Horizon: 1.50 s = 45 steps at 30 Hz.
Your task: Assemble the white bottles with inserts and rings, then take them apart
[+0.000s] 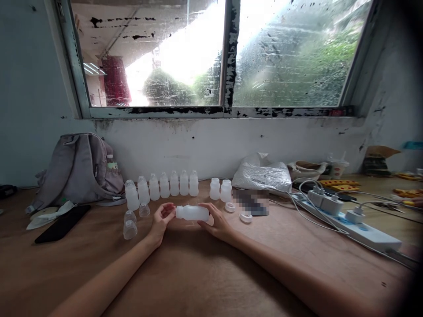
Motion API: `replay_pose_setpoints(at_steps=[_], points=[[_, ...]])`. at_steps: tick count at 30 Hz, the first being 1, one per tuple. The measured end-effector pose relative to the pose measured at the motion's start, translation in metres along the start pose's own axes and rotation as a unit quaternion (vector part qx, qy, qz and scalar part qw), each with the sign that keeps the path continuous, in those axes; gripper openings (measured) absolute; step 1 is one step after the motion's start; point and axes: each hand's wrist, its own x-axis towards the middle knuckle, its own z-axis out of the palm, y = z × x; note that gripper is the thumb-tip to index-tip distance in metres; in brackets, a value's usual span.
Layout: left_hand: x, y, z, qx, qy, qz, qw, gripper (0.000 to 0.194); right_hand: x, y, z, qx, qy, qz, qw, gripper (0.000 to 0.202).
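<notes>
Landmark for these notes: the row of seven bottles with clear tops, standing upright along the back of the table. In front of the row's right part, my right hand grips a frosted white bottle around its base end, thumb on the near side, fingers on the far side. The bottle lies sideways above the table, neck toward my left hand. That hand is partly curled, fingertips right at the neck; whether they pinch it or only meet it, I cannot tell. Just right of the row, two topless bottles stand side by side. In front of those, a little further right, two white rings lie on the table. Before the row's left end, three clear covers sit, two of them close together. Left of the row, a grey backpack against the wall, with a black flat object lying in front of it. Well right of the row, a silvery plastic bag, then a white power strip with plugs and cables.
</notes>
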Motion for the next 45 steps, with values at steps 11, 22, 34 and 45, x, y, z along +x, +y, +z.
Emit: replay_pose_setpoints(at_steps=[11,22,34,45], points=[[0.008,-0.005,-0.005,0.033,0.024,-0.059,0.997,0.032,0.001,0.000,0.000,0.006,0.001,0.023,1.000,0.042],[0.000,0.004,-0.002,0.052,-0.064,-0.020,0.996,0.032,0.003,0.004,-0.001,0.046,-0.011,0.143,0.989,0.033],[-0.023,0.018,0.011,0.228,-0.177,0.153,0.945,0.032,0.004,0.005,0.000,0.144,-0.010,0.204,0.968,0.041],[-0.013,0.007,0.011,0.168,-0.147,-0.035,0.974,0.043,0.003,0.008,0.004,0.181,0.019,0.238,0.954,0.039]])
